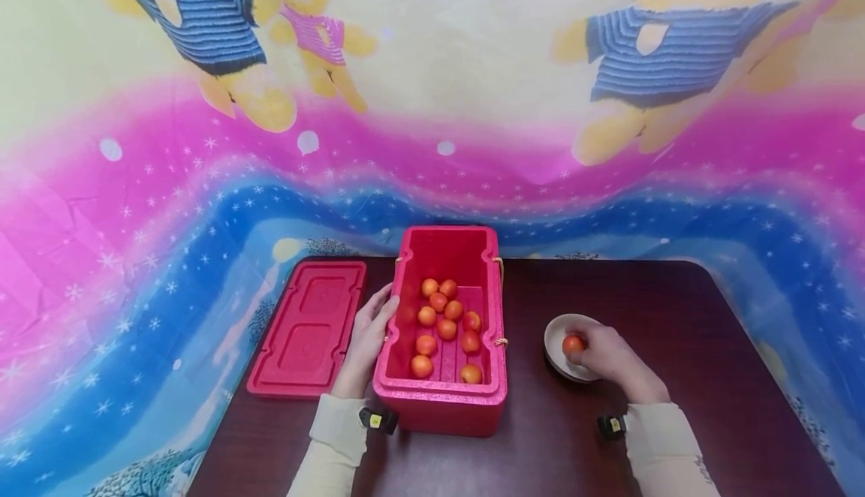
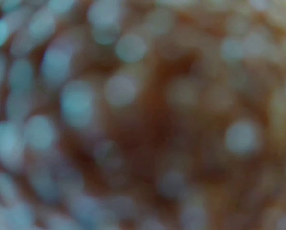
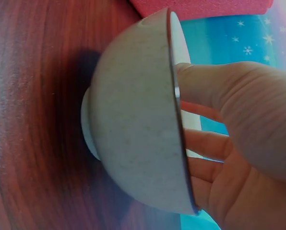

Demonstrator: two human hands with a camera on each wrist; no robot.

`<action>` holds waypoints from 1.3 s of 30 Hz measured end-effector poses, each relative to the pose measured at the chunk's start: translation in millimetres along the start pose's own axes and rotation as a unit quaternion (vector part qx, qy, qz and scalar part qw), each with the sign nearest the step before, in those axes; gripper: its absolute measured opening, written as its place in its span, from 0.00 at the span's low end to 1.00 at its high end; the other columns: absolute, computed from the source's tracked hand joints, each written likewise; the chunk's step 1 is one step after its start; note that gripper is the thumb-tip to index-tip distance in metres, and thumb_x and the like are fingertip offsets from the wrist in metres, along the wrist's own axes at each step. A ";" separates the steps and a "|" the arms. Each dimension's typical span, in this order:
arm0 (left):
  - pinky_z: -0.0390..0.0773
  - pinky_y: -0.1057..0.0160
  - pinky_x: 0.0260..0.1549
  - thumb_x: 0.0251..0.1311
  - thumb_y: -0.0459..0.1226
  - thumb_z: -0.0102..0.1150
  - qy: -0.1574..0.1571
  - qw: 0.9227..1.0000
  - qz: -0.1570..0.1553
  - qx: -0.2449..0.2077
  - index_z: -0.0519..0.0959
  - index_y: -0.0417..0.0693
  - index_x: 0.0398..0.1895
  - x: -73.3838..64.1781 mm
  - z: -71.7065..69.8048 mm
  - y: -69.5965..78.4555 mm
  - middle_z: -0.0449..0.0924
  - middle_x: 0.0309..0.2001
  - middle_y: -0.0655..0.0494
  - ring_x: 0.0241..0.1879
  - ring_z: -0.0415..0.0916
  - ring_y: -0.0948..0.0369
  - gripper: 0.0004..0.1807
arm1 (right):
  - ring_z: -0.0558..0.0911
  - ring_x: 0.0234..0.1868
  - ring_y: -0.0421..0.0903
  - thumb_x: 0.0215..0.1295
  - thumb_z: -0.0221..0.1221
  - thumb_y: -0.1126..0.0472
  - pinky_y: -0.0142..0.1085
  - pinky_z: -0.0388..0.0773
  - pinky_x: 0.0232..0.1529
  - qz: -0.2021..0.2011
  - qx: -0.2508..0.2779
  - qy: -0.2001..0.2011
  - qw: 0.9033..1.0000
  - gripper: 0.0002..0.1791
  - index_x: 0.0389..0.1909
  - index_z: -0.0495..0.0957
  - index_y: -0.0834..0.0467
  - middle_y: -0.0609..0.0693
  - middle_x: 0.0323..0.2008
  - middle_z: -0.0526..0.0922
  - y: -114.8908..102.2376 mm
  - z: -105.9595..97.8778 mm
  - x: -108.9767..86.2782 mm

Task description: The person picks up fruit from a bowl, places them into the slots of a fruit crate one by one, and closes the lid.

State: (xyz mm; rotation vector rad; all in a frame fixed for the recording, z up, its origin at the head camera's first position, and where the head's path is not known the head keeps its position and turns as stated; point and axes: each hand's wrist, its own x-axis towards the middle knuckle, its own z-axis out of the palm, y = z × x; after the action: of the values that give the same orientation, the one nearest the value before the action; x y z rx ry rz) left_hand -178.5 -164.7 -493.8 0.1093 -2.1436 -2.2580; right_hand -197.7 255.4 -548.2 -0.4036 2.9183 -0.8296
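Note:
With its fingers down in a small pale bowl (image 1: pixel 556 347), my right hand (image 1: pixel 611 354) pinches a round orange-red fruit (image 1: pixel 574 344), much like a small tomato. From the right wrist view, the speckled bowl (image 3: pixel 136 115) stands on the table and its wall hides my fingertips and the fruit. My left hand (image 1: pixel 368 332) rests against the left side of an open red foam box (image 1: pixel 441 407), fingers lying along the outer wall and thumb near the rim. Several more orange-red fruits (image 1: pixel 447 329) lie spread over the box floor. The left wrist view is only blur.
Left of the box, a red lid (image 1: pixel 295 335) lies flat on the dark wooden table (image 1: pixel 534 444). Rope handles (image 1: pixel 501 342) stick out at the box's right side. Behind the table hangs a printed cloth (image 1: pixel 446 106) with bears.

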 end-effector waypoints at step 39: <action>0.79 0.51 0.57 0.72 0.47 0.56 -0.004 1.000 0.001 -0.011 0.65 0.46 0.75 0.3 0.7 -1.2 0.71 0.68 0.40 0.62 0.75 0.44 0.32 | 0.75 0.28 0.43 0.48 0.69 0.66 0.40 0.74 0.34 -0.057 -0.033 0.025 0.998 0.13 0.38 0.84 0.57 0.45 0.28 0.83 -2.9 20.2 5.4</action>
State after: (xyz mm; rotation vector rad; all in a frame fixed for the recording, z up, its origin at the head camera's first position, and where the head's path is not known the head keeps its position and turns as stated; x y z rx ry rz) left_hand -178.8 -164.0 -494.9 0.0981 -2.1204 -2.2848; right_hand -199.2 241.3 -563.8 -0.5663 2.9996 -0.7699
